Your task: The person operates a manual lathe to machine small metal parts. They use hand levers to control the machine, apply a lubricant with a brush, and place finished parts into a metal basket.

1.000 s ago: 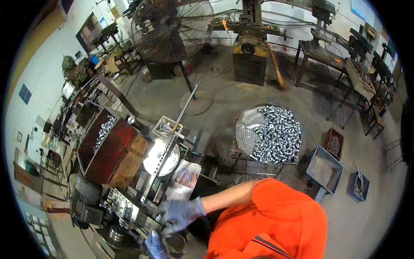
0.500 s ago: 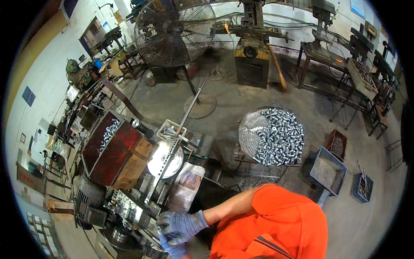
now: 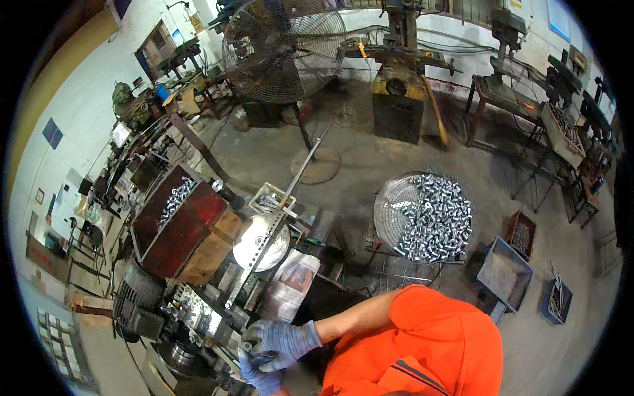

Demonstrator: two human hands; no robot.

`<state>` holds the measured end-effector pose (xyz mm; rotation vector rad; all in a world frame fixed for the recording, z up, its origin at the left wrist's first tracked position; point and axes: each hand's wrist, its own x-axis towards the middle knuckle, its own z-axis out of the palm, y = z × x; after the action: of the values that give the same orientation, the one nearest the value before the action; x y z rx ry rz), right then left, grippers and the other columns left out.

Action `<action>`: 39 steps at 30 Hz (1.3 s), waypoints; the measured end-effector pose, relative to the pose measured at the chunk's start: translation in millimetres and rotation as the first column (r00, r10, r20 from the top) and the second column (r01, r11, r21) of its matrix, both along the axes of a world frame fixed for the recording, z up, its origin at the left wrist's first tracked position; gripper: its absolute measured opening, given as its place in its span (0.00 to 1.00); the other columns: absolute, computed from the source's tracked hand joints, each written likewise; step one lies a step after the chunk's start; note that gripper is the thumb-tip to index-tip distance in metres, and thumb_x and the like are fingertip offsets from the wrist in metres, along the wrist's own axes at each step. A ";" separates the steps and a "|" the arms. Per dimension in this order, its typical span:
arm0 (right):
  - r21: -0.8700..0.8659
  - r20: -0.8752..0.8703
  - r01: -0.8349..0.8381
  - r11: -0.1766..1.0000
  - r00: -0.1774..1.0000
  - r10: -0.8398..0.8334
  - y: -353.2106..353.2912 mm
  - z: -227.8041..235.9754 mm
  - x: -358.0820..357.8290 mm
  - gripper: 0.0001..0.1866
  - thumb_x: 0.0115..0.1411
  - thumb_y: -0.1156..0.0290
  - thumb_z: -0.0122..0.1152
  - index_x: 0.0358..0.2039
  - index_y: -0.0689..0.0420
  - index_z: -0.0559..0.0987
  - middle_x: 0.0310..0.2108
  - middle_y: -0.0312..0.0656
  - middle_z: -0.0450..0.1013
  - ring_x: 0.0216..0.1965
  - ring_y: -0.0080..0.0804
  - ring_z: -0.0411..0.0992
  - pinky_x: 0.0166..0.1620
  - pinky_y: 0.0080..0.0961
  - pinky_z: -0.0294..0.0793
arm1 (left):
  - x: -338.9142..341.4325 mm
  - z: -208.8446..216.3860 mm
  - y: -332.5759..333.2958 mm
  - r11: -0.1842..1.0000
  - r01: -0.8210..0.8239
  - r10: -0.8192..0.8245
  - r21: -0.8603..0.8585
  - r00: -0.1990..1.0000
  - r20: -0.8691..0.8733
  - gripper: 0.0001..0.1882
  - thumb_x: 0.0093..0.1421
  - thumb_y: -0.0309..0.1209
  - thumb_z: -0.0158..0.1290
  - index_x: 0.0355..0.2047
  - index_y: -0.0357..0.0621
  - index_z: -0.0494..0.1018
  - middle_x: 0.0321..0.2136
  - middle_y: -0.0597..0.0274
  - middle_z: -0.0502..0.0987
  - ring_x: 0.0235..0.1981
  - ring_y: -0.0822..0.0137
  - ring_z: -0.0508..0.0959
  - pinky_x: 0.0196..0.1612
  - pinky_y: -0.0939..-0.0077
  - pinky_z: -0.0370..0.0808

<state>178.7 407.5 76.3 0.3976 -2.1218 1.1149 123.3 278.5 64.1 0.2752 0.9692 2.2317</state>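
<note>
My right hand [image 3: 282, 344], in a grey-blue knitted glove, reaches in from the right beside the bench machine. Its fingers are curled, and a small shiny metal cylinder [image 3: 246, 346] shows at their tips. Just below it, my left hand [image 3: 262, 377] wears the same kind of glove. Its fingers point up toward that cylinder and nearly meet the right hand; whether they grip anything is hidden. Both hands are next to the machine's metal bed [image 3: 228, 353]. A long steel bar with a row of holes [image 3: 249, 266] slants above, over a round shiny plate [image 3: 246, 245].
A red bin [image 3: 155, 247] with metal cylinders stands beyond the machine. A folded newspaper [image 3: 292, 280] lies by my right arm. To the right, a perforated round tray [image 3: 391, 214] holds many cylinders; a grey-blue tub [image 3: 504, 272] stands farther right. A large fan [image 3: 284, 49] stands behind.
The view has shifted, so the surroundings sit slightly lower and farther right. My hands stay together by the machine; the small cylinder at the right fingertips now shows more plainly.
</note>
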 end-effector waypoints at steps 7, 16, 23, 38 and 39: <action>0.169 0.106 -0.057 0.984 0.994 0.039 6.5 6.7 0.5 0.16 0.42 0.55 0.62 0.23 0.55 0.77 0.38 0.49 0.68 0.38 0.47 0.66 0.39 0.39 0.66 | -21.9 1.3 -17.5 0.847 -0.369 0.045 -0.382 0.767 -0.640 0.19 0.59 0.41 0.49 0.29 0.33 0.74 0.22 0.62 0.75 0.22 0.74 0.71 0.26 0.77 0.67; 0.310 0.077 -0.055 0.949 0.996 0.032 3.3 8.7 -11.8 0.17 0.44 0.52 0.60 0.18 0.54 0.76 0.35 0.47 0.69 0.35 0.45 0.66 0.38 0.39 0.66 | -25.6 10.3 -25.7 0.762 -0.426 -0.035 -0.488 0.725 -0.687 0.16 0.57 0.38 0.53 0.25 0.34 0.73 0.19 0.64 0.73 0.20 0.75 0.68 0.25 0.78 0.65; 0.454 0.333 -0.363 0.814 0.916 0.222 -9.6 5.8 -31.0 0.15 0.49 0.53 0.59 0.23 0.53 0.77 0.30 0.47 0.70 0.35 0.46 0.67 0.36 0.41 0.66 | -35.2 13.6 -85.2 0.623 -0.350 -0.368 -0.699 0.658 -0.657 0.20 0.56 0.44 0.53 0.36 0.36 0.75 0.24 0.51 0.77 0.27 0.62 0.77 0.33 0.69 0.72; 0.806 0.228 -0.199 0.558 0.973 0.017 -59.3 49.5 -223.5 0.23 0.50 0.45 0.54 0.30 0.52 0.83 0.43 0.44 0.73 0.46 0.49 0.66 0.53 0.40 0.62 | 44.6 -1.1 -399.9 -0.656 -0.576 -0.293 -0.489 0.790 -0.538 0.15 0.54 0.43 0.54 0.35 0.46 0.75 0.28 0.54 0.77 0.30 0.56 0.76 0.35 0.57 0.70; 0.821 0.329 -0.269 0.503 0.944 -0.032 -66.7 48.8 -234.6 0.25 0.51 0.44 0.52 0.30 0.53 0.82 0.42 0.45 0.73 0.47 0.48 0.66 0.53 0.41 0.62 | 52.4 -27.1 -401.2 -0.667 -0.568 -0.268 -0.482 0.787 -0.556 0.15 0.55 0.43 0.54 0.35 0.44 0.74 0.26 0.54 0.77 0.28 0.58 0.77 0.33 0.59 0.71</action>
<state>-55.9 340.8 125.1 0.8867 -2.8733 0.0323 175.8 -122.6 37.0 -0.4844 3.2552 0.0256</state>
